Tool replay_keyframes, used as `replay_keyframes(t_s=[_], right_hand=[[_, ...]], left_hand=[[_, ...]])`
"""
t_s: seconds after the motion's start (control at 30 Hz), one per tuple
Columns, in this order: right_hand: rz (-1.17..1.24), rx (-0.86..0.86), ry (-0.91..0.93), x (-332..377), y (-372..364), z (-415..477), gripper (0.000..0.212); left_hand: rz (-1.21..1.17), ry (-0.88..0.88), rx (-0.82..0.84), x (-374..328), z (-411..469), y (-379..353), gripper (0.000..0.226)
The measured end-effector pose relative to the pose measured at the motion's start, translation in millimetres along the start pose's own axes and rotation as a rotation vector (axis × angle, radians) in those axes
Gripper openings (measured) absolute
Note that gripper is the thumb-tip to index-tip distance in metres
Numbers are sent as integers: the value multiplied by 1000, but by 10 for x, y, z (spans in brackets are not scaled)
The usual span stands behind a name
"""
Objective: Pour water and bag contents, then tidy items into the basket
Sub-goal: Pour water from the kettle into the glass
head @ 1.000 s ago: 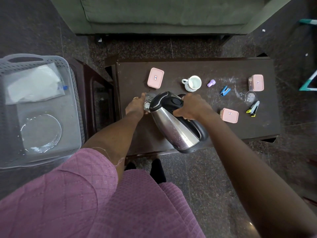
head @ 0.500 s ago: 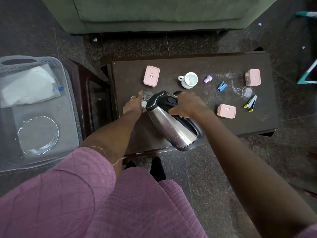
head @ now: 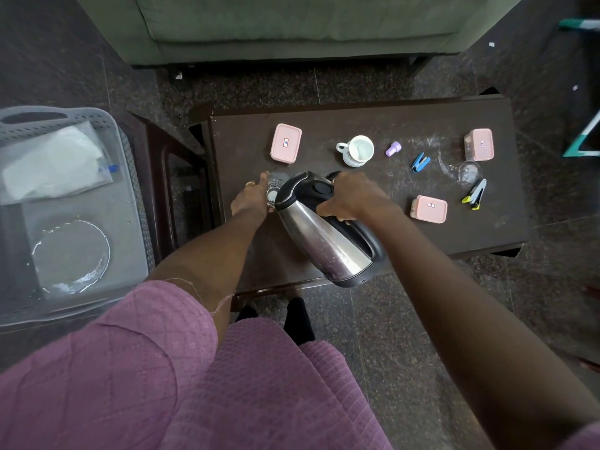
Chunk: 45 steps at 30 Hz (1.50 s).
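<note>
A steel kettle (head: 324,241) with a black lid and handle is tilted to the left, its spout over a clear glass (head: 274,186) on the dark table (head: 373,125). My right hand (head: 350,198) grips the kettle's handle. My left hand (head: 250,201) is wrapped around the glass, which is partly hidden by the kettle's lid. A grey plastic basket (head: 130,190) stands on the floor at the left, holding a clear bag of white contents (head: 52,165) and a glass plate (head: 71,254).
On the table lie three pink lidded boxes (head: 285,142) (head: 428,207) (head: 480,147), a white mug (head: 357,151), a purple cap (head: 393,148), a blue clip (head: 420,162), a second clear glass (head: 469,172) and a yellow-black stapler (head: 475,194). A green sofa (head: 292,24) stands behind the table.
The kettle stays tilted over the glass and both hands keep their hold. Only the camera view has shifted slightly.
</note>
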State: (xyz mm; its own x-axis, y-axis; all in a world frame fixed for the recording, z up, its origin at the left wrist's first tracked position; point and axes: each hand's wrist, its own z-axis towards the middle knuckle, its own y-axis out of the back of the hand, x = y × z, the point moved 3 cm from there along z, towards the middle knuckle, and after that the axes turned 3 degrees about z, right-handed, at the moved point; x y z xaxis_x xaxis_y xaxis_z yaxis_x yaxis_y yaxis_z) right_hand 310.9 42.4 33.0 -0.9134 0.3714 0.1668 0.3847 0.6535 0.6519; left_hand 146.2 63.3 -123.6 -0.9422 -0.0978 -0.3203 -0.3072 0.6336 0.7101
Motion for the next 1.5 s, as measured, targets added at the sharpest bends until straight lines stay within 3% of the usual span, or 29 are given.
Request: replay_keyframes(t_s=[0.7, 0.97, 1.5], right_hand=[[-25, 17, -16, 42, 11, 72, 20], [-16, 38, -29, 77, 31, 65, 15], [-37, 50, -41, 107, 53, 56, 18]], left_hand=[[17, 22, -41, 29, 54, -20, 50], [-4, 14, -35, 18, 25, -5, 62], [-32, 19, -36, 34, 12, 9, 60]])
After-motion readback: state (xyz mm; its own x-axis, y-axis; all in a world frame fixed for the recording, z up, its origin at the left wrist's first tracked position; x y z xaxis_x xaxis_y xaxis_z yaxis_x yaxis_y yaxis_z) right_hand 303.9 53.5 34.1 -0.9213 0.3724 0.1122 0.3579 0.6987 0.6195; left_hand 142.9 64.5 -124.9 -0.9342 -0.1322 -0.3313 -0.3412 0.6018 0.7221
